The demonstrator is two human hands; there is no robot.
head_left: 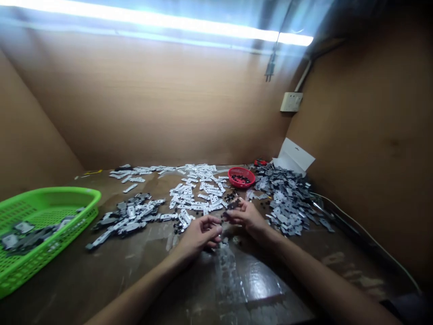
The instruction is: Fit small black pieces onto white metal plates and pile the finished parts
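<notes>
A small, dark, irregular part (233, 205) sat pinched in the right hand (249, 217), above the brown table (67, 291); the left hand (201, 232) curled just beside it, any hold hidden. Work looked partway: grey pieces (30, 239) lay in the green perforated plastic basket (50, 248), many flat white pieces (182, 194) loose beyond. Open table lay nearside, brown panels (365, 113) bounding both sides.

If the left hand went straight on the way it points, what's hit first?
Probably the right hand, around the dark part at its fingertips; the left hand points toward it. Depth is unclear in this single view, so exact contact is uncertain.
</notes>
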